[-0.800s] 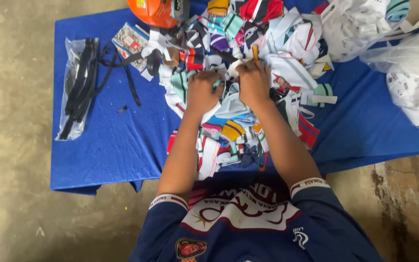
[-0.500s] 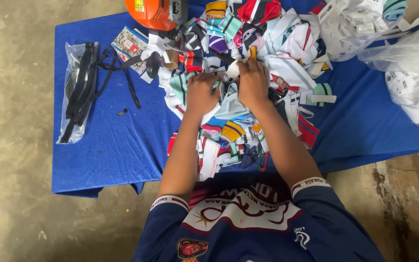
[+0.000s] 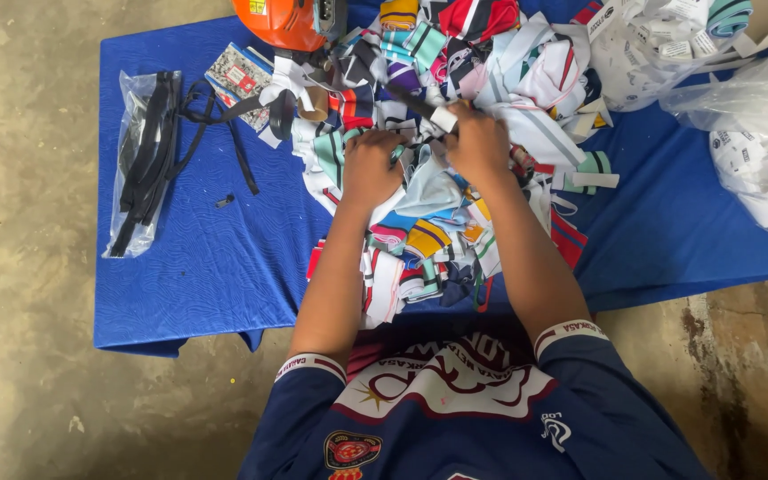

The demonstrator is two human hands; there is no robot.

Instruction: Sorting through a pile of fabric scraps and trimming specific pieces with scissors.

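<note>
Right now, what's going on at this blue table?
A person is working both hands into a heap of striped fabric pieces on a blue cloth. The left hand presses on the pile, and the right hand pinches a small white piece near the top. A clear bag of black straps lies off to the left, an orange tool sits at the far edge, and bags of white labels sit to the right.
</note>
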